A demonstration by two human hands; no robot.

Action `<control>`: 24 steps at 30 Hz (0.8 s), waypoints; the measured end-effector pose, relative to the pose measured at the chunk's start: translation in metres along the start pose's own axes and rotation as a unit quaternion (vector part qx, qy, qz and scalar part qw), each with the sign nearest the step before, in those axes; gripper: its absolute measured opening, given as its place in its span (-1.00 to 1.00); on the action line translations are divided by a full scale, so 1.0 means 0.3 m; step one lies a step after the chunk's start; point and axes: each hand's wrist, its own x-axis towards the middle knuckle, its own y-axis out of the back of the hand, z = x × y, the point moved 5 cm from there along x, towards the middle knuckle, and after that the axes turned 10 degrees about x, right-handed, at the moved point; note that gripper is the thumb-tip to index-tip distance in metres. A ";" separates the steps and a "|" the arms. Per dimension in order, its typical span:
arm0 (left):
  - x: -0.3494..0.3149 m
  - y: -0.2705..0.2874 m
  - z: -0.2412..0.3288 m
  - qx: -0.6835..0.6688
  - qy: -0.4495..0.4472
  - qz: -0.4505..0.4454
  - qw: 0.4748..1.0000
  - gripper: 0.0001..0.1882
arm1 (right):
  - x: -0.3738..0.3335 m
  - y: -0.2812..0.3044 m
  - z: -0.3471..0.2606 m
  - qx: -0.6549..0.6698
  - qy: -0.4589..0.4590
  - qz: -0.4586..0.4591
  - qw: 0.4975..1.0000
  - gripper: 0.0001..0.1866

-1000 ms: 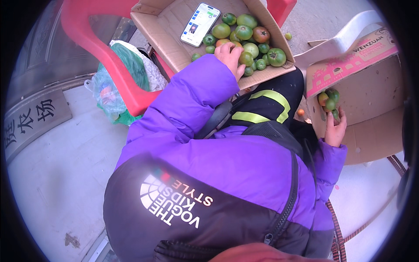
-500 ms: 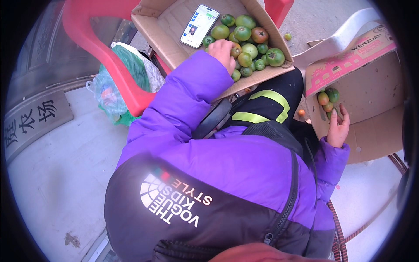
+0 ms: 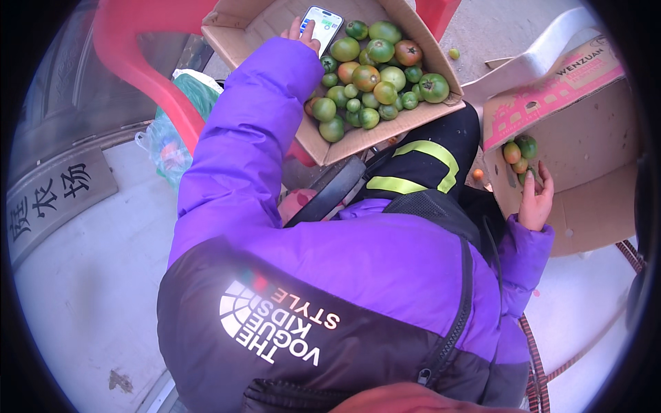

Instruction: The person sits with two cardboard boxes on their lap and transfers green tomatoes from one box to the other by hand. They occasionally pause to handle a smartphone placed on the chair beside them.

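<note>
My left hand (image 3: 301, 34) reaches over the lower left part of a phone (image 3: 324, 23) with a lit screen. Its fingers are apart and seem to touch the phone, which lies in a cardboard box (image 3: 234, 34). Filling the right side of that box are several tomatoes (image 3: 366, 78), mostly green, a few turning orange or brown. On the right, my right hand (image 3: 536, 201) is open at a second cardboard box (image 3: 575, 165), fingers stretched upward. Just beyond its fingertips sit a few green and orange tomatoes (image 3: 512, 152); one is partly hidden by the fingers.
A red plastic chair (image 3: 138, 76) curves along the left box. Beside it hangs a green and clear plastic bag (image 3: 167, 148). A pale chair arm (image 3: 530, 62) passes between the boxes. A small orange tomato (image 3: 478, 175) and a small green one (image 3: 454, 53) lie outside them.
My left hand has moved up and left from the tomatoes to the phone, uncovering more tomatoes at the near left of the box. My right hand has hardly moved.
</note>
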 end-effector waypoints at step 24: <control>-0.171 0.237 0.239 -0.345 0.074 0.121 0.928 -0.59 | -0.001 -0.010 0.060 0.003 0.023 -0.005 1.000 -0.54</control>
